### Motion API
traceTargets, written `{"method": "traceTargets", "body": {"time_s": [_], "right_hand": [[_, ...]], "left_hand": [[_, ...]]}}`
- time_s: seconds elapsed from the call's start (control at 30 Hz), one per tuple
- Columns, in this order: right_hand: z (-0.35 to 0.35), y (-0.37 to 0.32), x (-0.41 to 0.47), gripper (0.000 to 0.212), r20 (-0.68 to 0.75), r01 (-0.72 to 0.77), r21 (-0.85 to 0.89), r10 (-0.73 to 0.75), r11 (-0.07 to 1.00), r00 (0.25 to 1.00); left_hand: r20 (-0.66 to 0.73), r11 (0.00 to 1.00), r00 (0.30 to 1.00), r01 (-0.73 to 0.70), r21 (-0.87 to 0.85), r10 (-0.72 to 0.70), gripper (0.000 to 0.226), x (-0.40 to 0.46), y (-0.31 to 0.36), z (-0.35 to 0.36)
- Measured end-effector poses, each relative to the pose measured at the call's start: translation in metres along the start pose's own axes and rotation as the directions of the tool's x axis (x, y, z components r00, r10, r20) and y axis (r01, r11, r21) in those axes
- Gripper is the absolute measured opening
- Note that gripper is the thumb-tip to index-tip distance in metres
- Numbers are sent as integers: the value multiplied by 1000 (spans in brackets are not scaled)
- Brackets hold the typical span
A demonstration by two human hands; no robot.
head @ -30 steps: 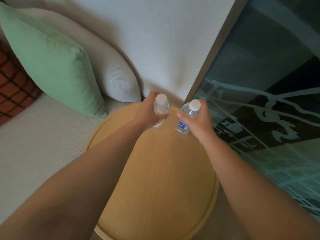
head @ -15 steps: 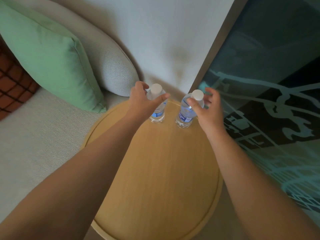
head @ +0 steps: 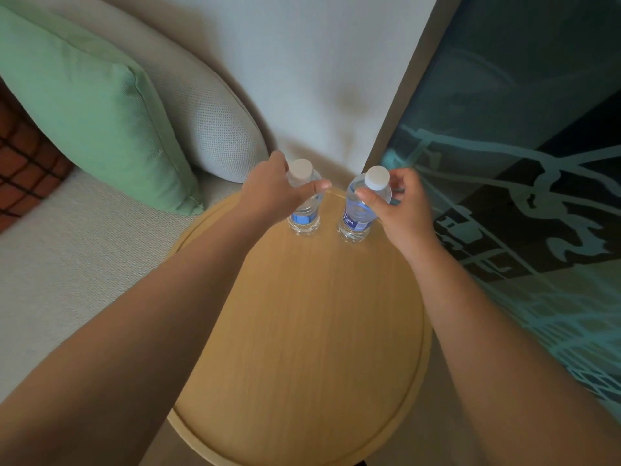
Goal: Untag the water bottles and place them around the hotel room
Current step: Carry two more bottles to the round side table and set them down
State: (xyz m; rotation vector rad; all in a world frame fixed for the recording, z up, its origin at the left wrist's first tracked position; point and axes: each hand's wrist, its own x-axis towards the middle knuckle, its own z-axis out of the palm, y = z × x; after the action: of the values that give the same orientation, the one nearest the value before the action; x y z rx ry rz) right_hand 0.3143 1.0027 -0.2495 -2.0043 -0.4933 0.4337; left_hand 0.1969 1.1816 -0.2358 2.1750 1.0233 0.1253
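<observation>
1. Two small water bottles stand upright on my round wooden bench (head: 302, 331), side by side at its far edge with a gap between them.
2. My left hand (head: 272, 193) is wrapped round the left bottle (head: 304, 196) up at its shoulder. The thumb lies across the near side just under the white cap, and the other fingers curl round the far side, mostly hidden from me.
3. My right hand (head: 400, 206) is on the right bottle (head: 361, 205). The thumb presses the near side just below its white cap, and the curled fingers sit at the far side of the neck. I can't tell how firmly they're touching it.
4. Both bottles have blue labels low on the body, and their bases sit on the wood.
5. The right bottle looks tipped a bit toward the right, though that may just be the wide lens.
6. To the left, just beside the bench, is a pale sofa seat (head: 67, 264) with a green cushion (head: 90, 109) leaning on a grey cushion (head: 215, 129).
7. On the right there's a dark teal patterned panel (head: 521, 163), close to my right hand.
</observation>
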Motion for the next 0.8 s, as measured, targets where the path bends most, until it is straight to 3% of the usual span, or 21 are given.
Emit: {"method": "traceTargets", "body": {"time_s": [0.1, 0.2, 0.27, 0.33, 0.37, 0.47, 0.5, 0.57, 0.67, 0.8], "right_hand": [[-2, 0, 2, 47, 14, 5, -4, -5, 1000, 1000], [-3, 0, 3, 47, 28, 13, -21, -13, 1000, 1000], [-4, 0, 3, 46, 36, 27, -33, -26, 999, 999], [-4, -1, 3, 46, 41, 37, -43, -35, 998, 999], [-4, -1, 3, 46, 42, 39, -46, -37, 998, 998], [-5, -3, 3, 45, 41, 40, -56, -37, 998, 998], [-5, -3, 3, 45, 41, 42, -56, -40, 998, 998], [-5, -3, 3, 45, 42, 45, -59, -42, 997, 998], [-4, -2, 4, 46, 44, 37, -61, -35, 997, 998], [-3, -2, 3, 45, 31, 38, -51, -36, 998, 999]], "left_hand": [[255, 998, 966, 34, 44, -44, 89, 6, -5, -17], [486, 990, 873, 27, -140, 45, 99, 5, -10, -31], [481, 977, 871, 1, -213, 104, 81, 6, -14, -31], [384, 978, 919, -8, -209, 90, 60, 5, -14, -24], [310, 984, 949, -8, -181, 64, 59, 3, -13, -18], [139, 999, 990, -39, 22, 36, 82, -4, -8, -5], [153, 997, 987, -57, 45, 50, 88, -4, -8, -5], [296, 994, 951, -66, -89, 90, 94, -1, -11, -11], [440, 947, 882, -19, -320, 166, 74, 1, -17, -22], [278, 963, 952, -49, -264, 125, 50, 1, -8, -8]]}}
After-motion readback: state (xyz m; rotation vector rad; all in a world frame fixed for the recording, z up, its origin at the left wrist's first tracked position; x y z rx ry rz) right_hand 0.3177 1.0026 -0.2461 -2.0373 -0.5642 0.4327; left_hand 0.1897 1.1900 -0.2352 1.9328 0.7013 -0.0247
